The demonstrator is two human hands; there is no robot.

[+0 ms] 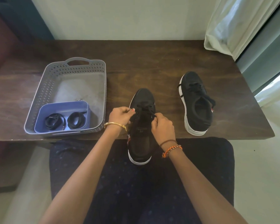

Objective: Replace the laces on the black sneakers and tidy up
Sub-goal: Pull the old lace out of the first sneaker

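Near sneaker point(141, 126) lengthwise, toe away; left hand point(119, 116) and right hand point(162, 127) each pinching its lace point(145, 109).

sneakers point(196, 101) blk, wht soles | basket point(47, 88) grey lattice | tray point(44, 113) blue | table point(152, 62) dk brown

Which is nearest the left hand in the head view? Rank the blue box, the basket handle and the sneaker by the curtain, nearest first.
From the left hand:
1. Blue box, just to its left, inside the grey basket.
2. Sneaker by the curtain, off to the right on the table.
3. Basket handle, far-left rim; close to the sneaker's distance, so 2 and 3 are loosely ranked.
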